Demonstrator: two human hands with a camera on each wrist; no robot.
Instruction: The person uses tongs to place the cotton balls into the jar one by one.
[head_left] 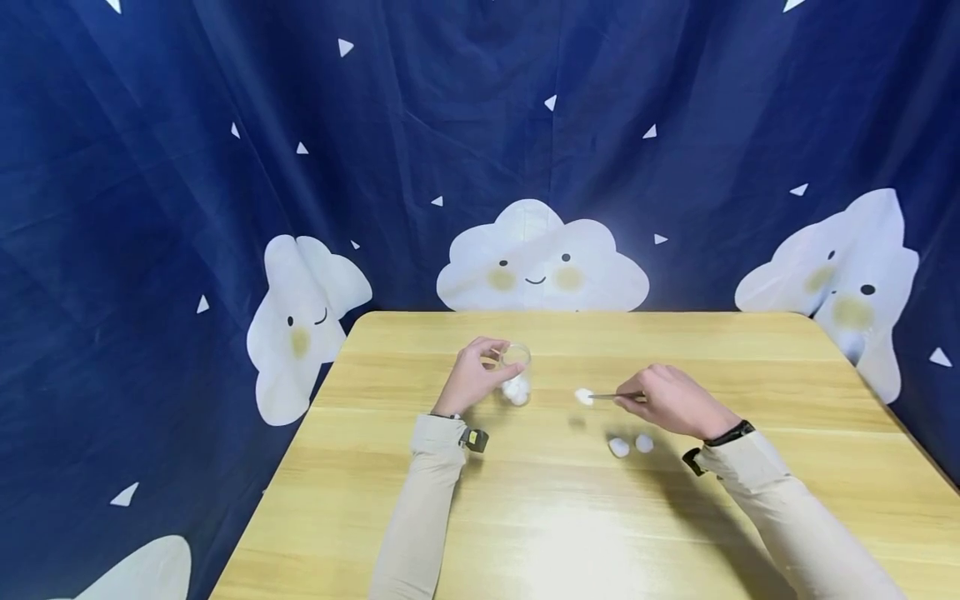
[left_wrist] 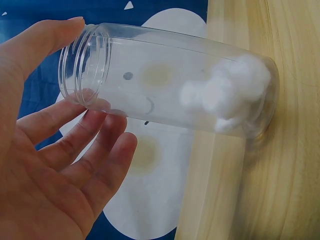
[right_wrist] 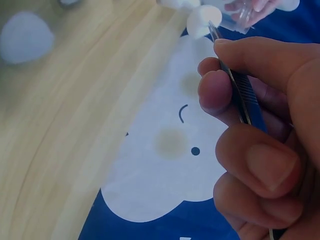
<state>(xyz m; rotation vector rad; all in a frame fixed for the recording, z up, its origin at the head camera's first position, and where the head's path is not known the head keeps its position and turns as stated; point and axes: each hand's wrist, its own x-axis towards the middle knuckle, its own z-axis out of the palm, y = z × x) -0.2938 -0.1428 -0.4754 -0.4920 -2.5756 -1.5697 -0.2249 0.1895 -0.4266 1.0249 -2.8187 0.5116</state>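
Observation:
A clear plastic jar (left_wrist: 155, 75) stands on the table, with several white cotton balls (left_wrist: 230, 90) at its bottom. My left hand (head_left: 474, 377) holds it near the threaded open mouth, thumb on one side and fingers on the other. In my right hand (head_left: 667, 402) is a pair of metal tweezers (right_wrist: 240, 92), pinched between thumb and fingers. The tweezers' tips grip one cotton ball (head_left: 583, 397), held above the table to the right of the jar. Two loose cotton balls, one left (head_left: 618, 447) and one right (head_left: 644, 442), lie on the table nearer to me.
The light wood table (head_left: 360, 500) ends at a back edge against a dark blue curtain (head_left: 420, 100) printed with white clouds and triangles. Bright glare falls on the table's near middle. A band with a small dark device (head_left: 476, 439) sits at the left wrist.

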